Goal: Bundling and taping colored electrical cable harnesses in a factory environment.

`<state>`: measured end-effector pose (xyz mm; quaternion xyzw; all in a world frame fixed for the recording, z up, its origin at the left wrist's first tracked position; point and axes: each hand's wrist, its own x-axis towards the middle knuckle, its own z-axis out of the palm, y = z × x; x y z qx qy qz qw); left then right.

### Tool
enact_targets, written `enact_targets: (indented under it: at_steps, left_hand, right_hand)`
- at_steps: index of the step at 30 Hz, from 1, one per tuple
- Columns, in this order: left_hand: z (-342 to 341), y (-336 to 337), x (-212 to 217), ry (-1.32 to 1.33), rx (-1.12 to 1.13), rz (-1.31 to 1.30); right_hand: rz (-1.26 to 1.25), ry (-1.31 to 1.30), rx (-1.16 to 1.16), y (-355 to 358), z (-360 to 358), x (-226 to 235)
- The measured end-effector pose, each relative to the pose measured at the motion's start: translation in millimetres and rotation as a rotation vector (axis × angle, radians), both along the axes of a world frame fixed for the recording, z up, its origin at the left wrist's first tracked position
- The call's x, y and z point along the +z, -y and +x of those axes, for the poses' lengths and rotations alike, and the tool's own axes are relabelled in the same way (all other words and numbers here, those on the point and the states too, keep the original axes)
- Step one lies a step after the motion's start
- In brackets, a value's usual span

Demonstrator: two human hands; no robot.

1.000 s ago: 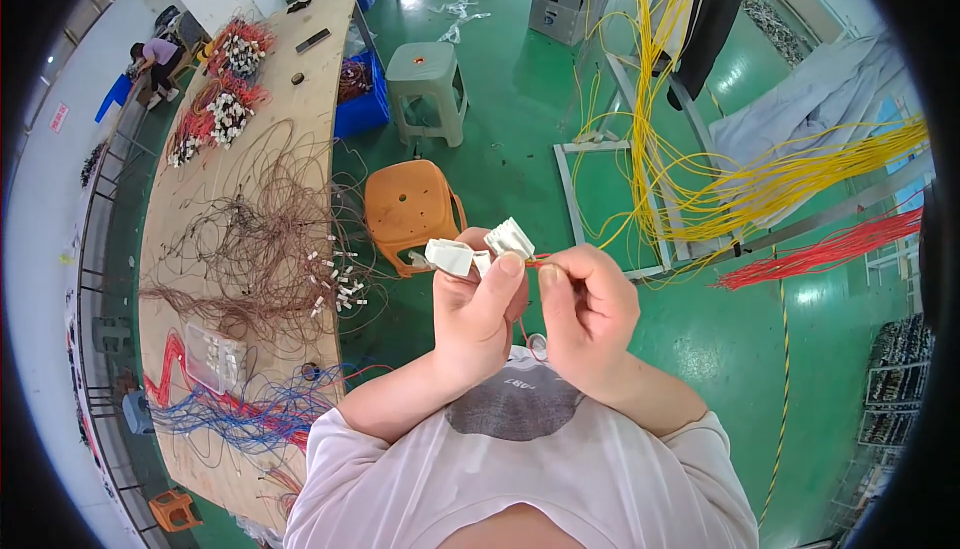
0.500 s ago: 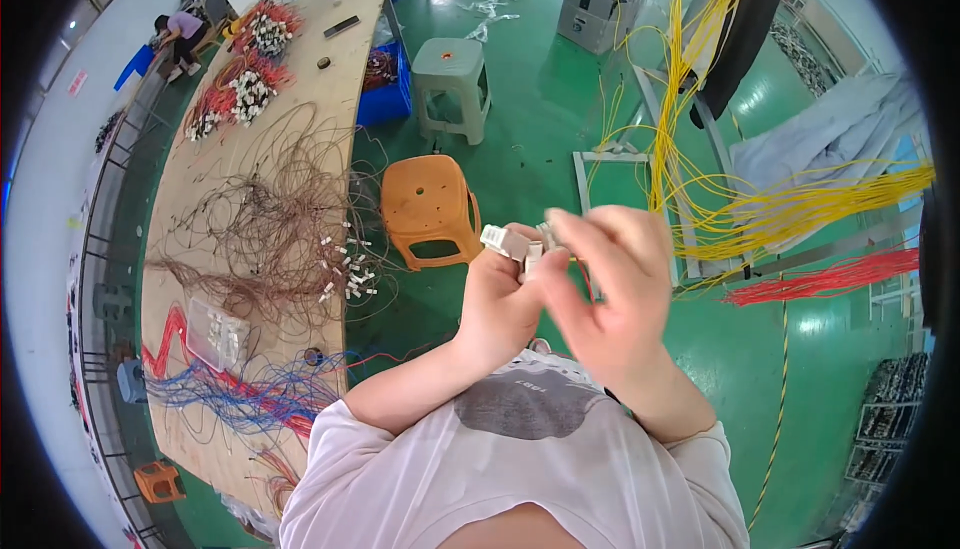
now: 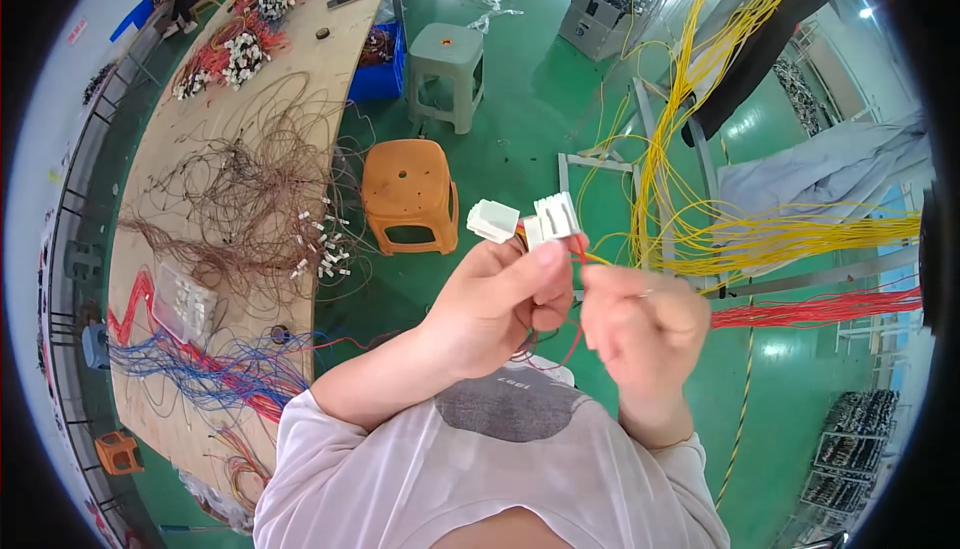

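My left hand (image 3: 510,294) is closed around white plastic connectors, with its thumb pressed on top. One white connector housing (image 3: 553,219) with a slotted face stands up beyond the thumb. A second white connector (image 3: 493,221) sticks out to its left, with dark and coloured wires behind it. Thin red wires (image 3: 583,249) run down from the right-hand housing, and a short yellow length shows beside them. Just right of these wires is my right hand (image 3: 645,324), its fingers curled together and smeared by motion. What its fingertips pinch is hidden.
Left stands a wooden table (image 3: 330,24) with brown wires (image 3: 250,189), blue wires (image 3: 220,379) and a clear box (image 3: 186,304). An orange stool (image 3: 408,184) and a grey stool (image 3: 446,64) stand beyond. Yellow wires (image 3: 690,99) and red wires (image 3: 820,309) hang on a right-hand frame.
My right hand has moved off the connectors, down and to the right, and its fingers have curled. The connectors now show more fully above my left thumb. The whole view has shifted slightly.
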<state>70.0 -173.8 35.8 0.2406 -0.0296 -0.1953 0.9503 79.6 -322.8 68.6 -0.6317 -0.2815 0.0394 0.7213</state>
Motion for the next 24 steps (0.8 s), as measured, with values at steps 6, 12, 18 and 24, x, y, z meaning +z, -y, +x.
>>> enact_targets:
  at_steps: [6,12,18,24]
  left_hand:
    - [5.1,11.3,-5.0,-0.059,0.14,0.206]
    - [5.2,12.3,6.6,-0.039,0.14,0.213]
    - [5.9,17.8,5.8,-0.041,0.17,0.189]
    - [3.6,23.9,0.3,0.029,0.284,0.325]
  right_hand:
    - [-0.482,0.21,-0.4,-11.7,-1.6,-3.4]
    - [-0.44,0.33,-0.556,-12.7,1.1,-16.7]
    - [-0.464,0.48,-0.677,-12.7,5.4,-18.6]
    - [-0.57,0.754,-0.679,-11.2,11.5,-17.3]
